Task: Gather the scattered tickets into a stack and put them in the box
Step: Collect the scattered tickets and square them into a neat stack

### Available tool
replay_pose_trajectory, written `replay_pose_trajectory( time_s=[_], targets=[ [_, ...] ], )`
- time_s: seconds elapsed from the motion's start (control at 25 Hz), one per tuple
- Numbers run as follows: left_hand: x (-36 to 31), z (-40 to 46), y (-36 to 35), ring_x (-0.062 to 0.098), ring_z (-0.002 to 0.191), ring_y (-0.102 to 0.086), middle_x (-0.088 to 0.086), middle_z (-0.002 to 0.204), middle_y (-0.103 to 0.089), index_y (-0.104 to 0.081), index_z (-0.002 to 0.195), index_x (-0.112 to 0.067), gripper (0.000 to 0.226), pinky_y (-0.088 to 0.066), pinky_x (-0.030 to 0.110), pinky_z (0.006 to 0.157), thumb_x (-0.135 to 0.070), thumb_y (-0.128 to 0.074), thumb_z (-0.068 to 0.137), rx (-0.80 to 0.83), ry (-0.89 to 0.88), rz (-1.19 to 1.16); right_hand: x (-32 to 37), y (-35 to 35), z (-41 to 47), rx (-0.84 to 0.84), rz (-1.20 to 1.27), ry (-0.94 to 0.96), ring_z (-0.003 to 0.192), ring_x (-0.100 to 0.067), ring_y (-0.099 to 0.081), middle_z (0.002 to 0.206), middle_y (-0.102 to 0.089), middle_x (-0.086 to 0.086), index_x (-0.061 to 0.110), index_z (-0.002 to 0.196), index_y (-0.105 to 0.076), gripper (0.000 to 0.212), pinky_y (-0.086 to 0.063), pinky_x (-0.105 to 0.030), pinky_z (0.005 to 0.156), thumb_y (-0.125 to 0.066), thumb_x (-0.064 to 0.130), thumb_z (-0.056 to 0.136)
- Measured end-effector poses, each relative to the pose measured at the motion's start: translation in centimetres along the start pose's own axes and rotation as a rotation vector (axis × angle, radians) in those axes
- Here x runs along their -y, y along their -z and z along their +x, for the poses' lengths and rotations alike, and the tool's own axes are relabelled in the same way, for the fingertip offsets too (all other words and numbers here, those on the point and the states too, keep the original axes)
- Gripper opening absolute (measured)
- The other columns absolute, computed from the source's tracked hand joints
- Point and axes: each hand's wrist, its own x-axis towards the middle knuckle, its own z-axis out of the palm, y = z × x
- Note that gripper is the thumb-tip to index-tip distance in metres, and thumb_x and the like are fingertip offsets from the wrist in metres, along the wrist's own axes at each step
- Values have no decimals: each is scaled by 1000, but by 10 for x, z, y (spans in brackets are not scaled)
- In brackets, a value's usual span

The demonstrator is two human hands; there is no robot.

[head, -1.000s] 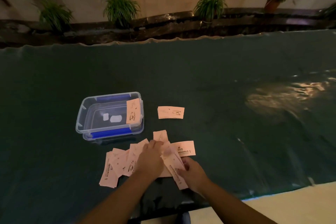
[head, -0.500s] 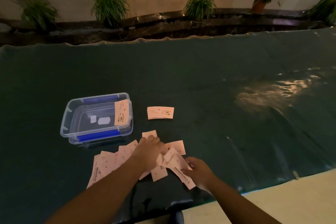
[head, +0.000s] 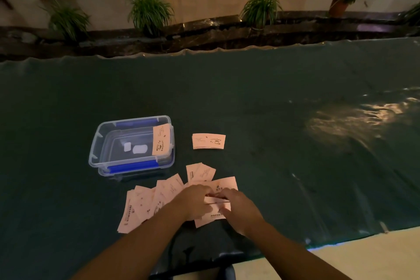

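Dark green tablecloth point(head: 250, 98), both hands squeezing pink tickets point(head: 145, 204) together beside the clear box point(head: 100, 141): left hand point(head: 193, 202) and right hand point(head: 238, 209) closed on a small bundle. Fanned strays may slide off.

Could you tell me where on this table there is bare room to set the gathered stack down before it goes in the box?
The green table cover lies bare right of the small neat stack and beyond the clear box. It is crowded nearer: scattered tickets fan below the box, under the left hand and right hand.
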Motion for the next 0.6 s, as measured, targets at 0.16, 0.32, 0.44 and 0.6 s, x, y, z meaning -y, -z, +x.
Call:
replay_pose_trajectory(
  time_s=[0.16,0.32,0.44,0.6],
  targets=[
    [2,-4,-11,13,120,-58,-8,145,-59,-56,143,-35,48,-46,27,93,-35,-66,96,-26,88,-128,1,-3,-8,-190,56,-157,136,-17,-43,146,-50,7,31,143,-50,55,-46,-38,110,-68,51,95],
    [-5,-4,-21,6,101,-55,-10,128,-63,-58,137,-30,41,-43,20,74,-34,-65,96,-90,119,-369,-2,-2,-17,-378,353,-367,142,-27,-40,153,-40,-7,18,157,-34,95,-44,-45,112,-87,44,82],
    [-19,-5,-25,6,96,-58,-16,115,-58,-55,120,-36,26,-53,21,63,-33,-67,97,-85,196,-649,2,5,-13,-244,858,-570,117,-26,-67,128,-65,-7,11,150,-40,81,-59,-46,97,-84,36,87],
    [-29,-8,-30,11,94,-63,-11,116,-58,-53,121,-33,26,-63,22,64,-27,-66,99,-75,245,-908,6,17,-7,-18,1080,-545,105,-25,-76,119,-77,-4,13,125,-67,25,-65,-44,90,-67,18,101]
  ],
)
